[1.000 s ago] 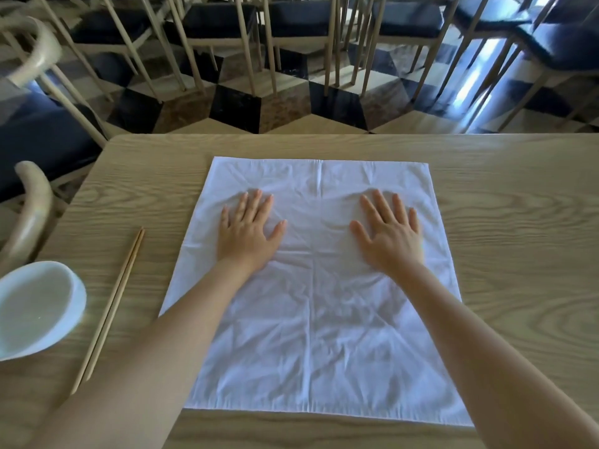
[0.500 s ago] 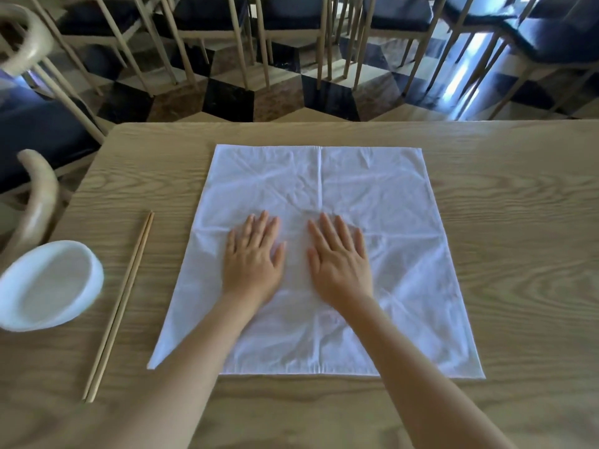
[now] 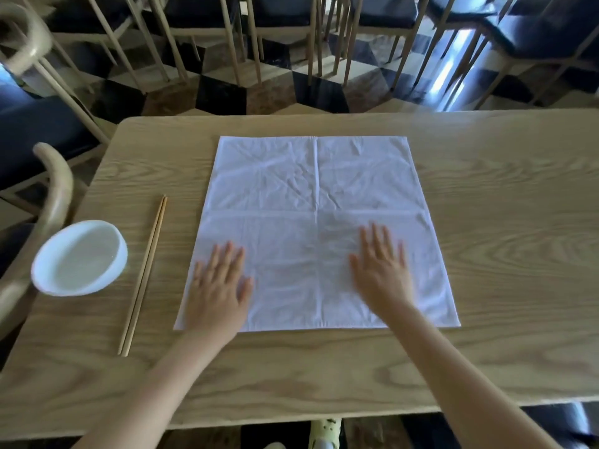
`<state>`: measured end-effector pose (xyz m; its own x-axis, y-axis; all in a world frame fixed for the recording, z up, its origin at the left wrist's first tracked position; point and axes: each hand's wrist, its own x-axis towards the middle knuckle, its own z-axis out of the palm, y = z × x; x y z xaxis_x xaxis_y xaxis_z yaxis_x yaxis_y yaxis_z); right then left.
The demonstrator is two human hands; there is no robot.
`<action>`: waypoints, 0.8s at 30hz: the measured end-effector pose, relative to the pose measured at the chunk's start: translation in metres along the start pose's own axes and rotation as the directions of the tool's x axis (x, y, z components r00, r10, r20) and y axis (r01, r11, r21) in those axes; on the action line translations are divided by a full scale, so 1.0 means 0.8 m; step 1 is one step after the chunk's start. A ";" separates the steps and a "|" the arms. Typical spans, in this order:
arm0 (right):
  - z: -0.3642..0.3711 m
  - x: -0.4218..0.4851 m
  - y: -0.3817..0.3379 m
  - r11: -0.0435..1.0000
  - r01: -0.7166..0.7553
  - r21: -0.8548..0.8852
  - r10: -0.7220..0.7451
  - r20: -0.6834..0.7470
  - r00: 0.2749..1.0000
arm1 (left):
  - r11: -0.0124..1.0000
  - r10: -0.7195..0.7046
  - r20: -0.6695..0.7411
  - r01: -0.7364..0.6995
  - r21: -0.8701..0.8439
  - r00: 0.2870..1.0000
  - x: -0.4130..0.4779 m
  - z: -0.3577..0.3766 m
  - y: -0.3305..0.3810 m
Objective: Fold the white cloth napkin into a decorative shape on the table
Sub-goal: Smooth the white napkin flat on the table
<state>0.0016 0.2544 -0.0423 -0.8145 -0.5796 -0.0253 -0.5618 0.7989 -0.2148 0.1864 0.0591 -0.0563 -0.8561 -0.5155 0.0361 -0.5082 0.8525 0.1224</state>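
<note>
The napkin point(image 3: 311, 196) lies spread on the bench point(image 3: 505, 222). Left grip point(image 3: 217, 286) and right grip point(image 3: 382, 273) press its near half with flat, outspread palms, holding nothing, likely smoothing it for folding.

White bowl point(image 3: 79, 258) beside chopsticks point(image 3: 143, 276); chairs point(image 3: 531, 30) beyond.

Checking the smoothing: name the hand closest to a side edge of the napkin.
The left hand: its little finger nearly reaches the left edge of the napkin, while the right hand lies well inside.
</note>
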 end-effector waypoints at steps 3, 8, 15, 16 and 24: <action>0.029 -0.021 -0.091 0.964 0.246 0.103 -0.254 0.076 0.964 | 0.993 0.106 0.032 -0.104 -0.051 0.994 0.001 0.007 0.033; 0.029 -0.043 -0.038 0.971 0.239 0.013 -0.240 0.059 0.969 | 0.995 0.096 0.049 -0.095 -0.023 0.994 -0.018 0.003 -0.006; -0.018 -0.088 0.102 0.960 0.274 -0.067 -0.259 0.174 0.950 | 0.997 0.069 0.098 -0.065 -0.040 0.993 -0.037 -0.007 -0.029; -0.028 -0.093 0.121 0.949 0.306 -0.071 -0.286 0.212 0.935 | 0.996 0.077 0.098 -0.072 -0.050 0.992 -0.037 -0.007 -0.030; -0.070 -0.084 0.179 0.808 0.574 -0.135 -0.563 0.112 0.819 | 0.986 -0.074 0.220 0.104 -0.131 0.973 -0.024 -0.032 0.039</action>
<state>-0.0326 0.4167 -0.0168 -0.3343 -0.9424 -0.0095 -0.9408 0.3343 -0.0564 0.1891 0.0931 -0.0280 -0.8158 -0.5455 -0.1920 -0.5782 0.7753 0.2543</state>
